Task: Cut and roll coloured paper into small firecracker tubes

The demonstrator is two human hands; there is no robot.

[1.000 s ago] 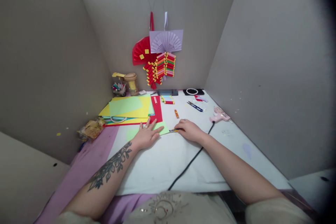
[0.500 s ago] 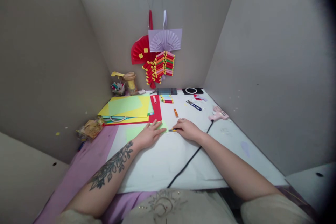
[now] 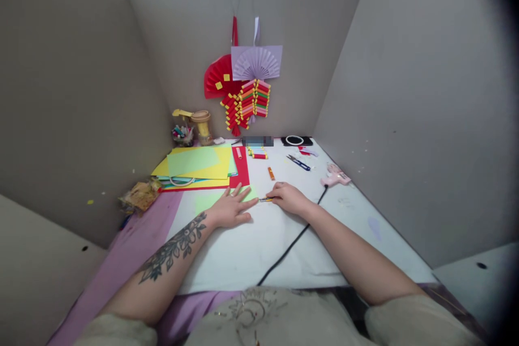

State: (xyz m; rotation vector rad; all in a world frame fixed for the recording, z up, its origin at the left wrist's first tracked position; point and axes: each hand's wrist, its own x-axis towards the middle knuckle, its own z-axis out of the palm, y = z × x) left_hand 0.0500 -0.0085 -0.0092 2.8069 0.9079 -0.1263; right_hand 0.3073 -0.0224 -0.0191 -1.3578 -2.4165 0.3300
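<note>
My left hand [image 3: 232, 208] lies flat with its fingers spread on a light green sheet of paper [image 3: 205, 202], which it partly covers. My right hand [image 3: 288, 197] is closed around a slim craft knife [image 3: 266, 199] with a yellow and dark body. Its metal tip points left, near the left index fingertip at the paper's right edge. Just beyond the right hand is a small orange paper roll [image 3: 271, 173]. A pink roll [image 3: 239, 153] rests on the red sheet [image 3: 242, 169] behind my left hand.
Coloured paper [image 3: 194, 165] is stacked at left, by a plastic bag [image 3: 141, 197]. Thread snips [image 3: 299, 162], a phone [image 3: 307, 141] and a pink glue gun [image 3: 335, 175] lie at right; its black cord [image 3: 290, 250] crosses the table. Paper fans [image 3: 256, 65] hang on the back panel.
My left thumb has spread away from the fingers, toward me. My right hand stays almost in place with the knife. The view has shifted slightly.
</note>
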